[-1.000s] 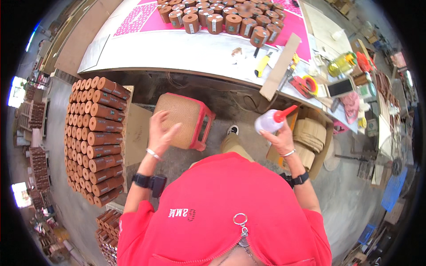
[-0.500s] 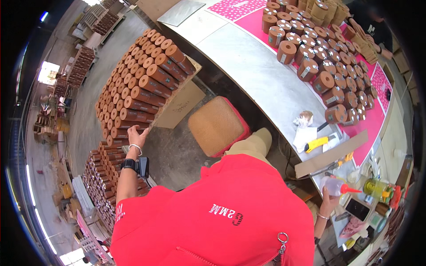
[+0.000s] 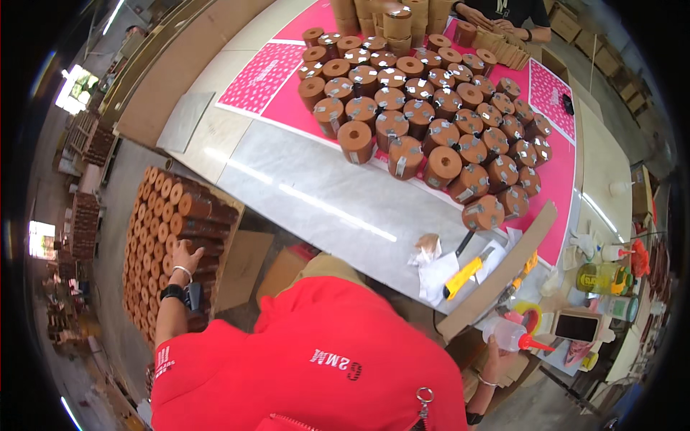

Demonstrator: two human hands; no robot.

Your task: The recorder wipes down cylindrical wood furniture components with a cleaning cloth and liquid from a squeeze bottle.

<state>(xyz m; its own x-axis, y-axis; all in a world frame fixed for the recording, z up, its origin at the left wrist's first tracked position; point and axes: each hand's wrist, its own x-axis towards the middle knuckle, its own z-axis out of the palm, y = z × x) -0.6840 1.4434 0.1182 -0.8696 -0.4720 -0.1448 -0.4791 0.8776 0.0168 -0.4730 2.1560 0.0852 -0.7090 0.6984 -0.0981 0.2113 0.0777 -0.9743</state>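
Nearest the camera, the person's red shirt (image 3: pixel 309 366) is filling the lower frame, and both arms are reaching out from under it in opposite directions. The right hand (image 3: pixel 494 357) is gripping a clear squeeze bottle (image 3: pixel 507 334) with a red nozzle, fingers wrapped round its lower body; it is being held low at the table's edge with the nozzle lying out to the side, pointing away from the body, probably to keep the tip clear of the work. The left hand (image 3: pixel 185 258) is stretching out to a stack of brown rolls (image 3: pixel 169 237) lying on their sides beside the table, ends facing outward so each can be pulled free singly; the fingers are resting on one roll's end, but I cannot tell whether they are closing round it. The stack is sitting in what looks like an open cardboard carton, though its walls are partly hidden. On the grey table (image 3: pixel 302 179), a yellow knife (image 3: pixel 466 274) and crumpled paper (image 3: pixel 429 249) are lying beside a cardboard strip (image 3: pixel 496 271). Farther out, a pink sheet (image 3: pixel 287 108) is carrying many brown rolls standing upright (image 3: pixel 424 115), packed touching in rows, labels facing outward. At the far edge another person's hands (image 3: pixel 496 21) are working near more rolls.
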